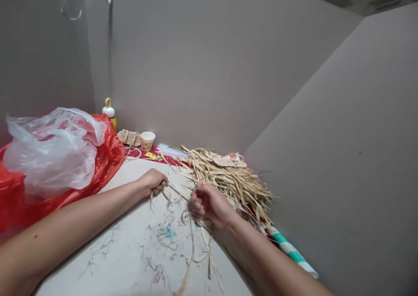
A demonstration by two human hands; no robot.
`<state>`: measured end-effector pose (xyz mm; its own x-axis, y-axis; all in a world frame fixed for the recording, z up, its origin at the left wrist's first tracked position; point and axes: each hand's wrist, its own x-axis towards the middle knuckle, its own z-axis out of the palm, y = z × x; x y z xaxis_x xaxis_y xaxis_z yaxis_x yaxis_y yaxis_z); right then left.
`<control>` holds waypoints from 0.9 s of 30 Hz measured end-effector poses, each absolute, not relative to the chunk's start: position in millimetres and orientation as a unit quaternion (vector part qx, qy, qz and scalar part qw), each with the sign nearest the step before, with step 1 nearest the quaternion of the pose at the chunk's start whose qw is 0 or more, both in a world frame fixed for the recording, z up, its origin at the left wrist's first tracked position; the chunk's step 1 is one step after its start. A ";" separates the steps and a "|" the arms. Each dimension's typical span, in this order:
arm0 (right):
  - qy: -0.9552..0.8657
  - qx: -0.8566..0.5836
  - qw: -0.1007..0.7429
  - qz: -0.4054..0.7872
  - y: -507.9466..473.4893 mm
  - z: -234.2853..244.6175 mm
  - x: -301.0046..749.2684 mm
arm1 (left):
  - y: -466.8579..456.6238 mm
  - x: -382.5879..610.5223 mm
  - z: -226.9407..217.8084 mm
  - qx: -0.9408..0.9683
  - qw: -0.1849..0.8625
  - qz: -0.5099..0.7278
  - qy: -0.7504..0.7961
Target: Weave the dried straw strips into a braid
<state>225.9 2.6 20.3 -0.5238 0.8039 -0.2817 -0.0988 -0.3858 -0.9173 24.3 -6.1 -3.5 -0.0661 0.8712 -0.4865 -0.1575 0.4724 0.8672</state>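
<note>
My left hand (pixel 154 182) is closed around one end of pale straw strips (pixel 176 192) on a white, paint-stained tabletop (pixel 124 248). My right hand (pixel 209 202) is a fist gripping the other end of the same strips, a short way to the right. Loose strands (pixel 199 248) trail from under my right hand toward the near edge. Just behind both hands lies a heap of dried straw (pixel 228 176).
A red plastic bag (pixel 107 156) with a clear bag (pixel 52 150) on top fills the left. At the back wall stand a yellow-and-white bottle (pixel 110 112), a woven straw piece (pixel 129 137) and a paper cup (pixel 148 140). A green-striped roll (pixel 290 252) lies along the right edge.
</note>
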 end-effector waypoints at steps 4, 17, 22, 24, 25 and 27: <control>-0.460 -0.377 0.324 0.736 6.6 26.9 227.2 | -6.3 23.7 -3.7 0.288 0.623 0.418 0.595; -0.657 -0.386 0.259 0.594 -6.3 33.1 239.8 | -3.5 18.4 -0.1 0.267 0.665 0.393 0.576; -0.947 -0.207 0.091 0.228 -68.3 19.7 236.3 | -2.9 18.3 0.2 0.259 0.673 0.395 0.569; -0.978 -0.154 0.021 0.142 -76.2 13.1 238.6 | -2.3 17.9 -0.9 0.259 0.673 0.399 0.567; -0.982 -0.154 -0.001 0.113 -73.4 9.4 242.6 | -2.1 17.6 -1.4 0.260 0.673 0.400 0.566; -0.980 -0.187 -0.015 0.065 -55.8 2.1 257.4 | -1.9 17.2 -2.1 0.260 0.674 0.400 0.564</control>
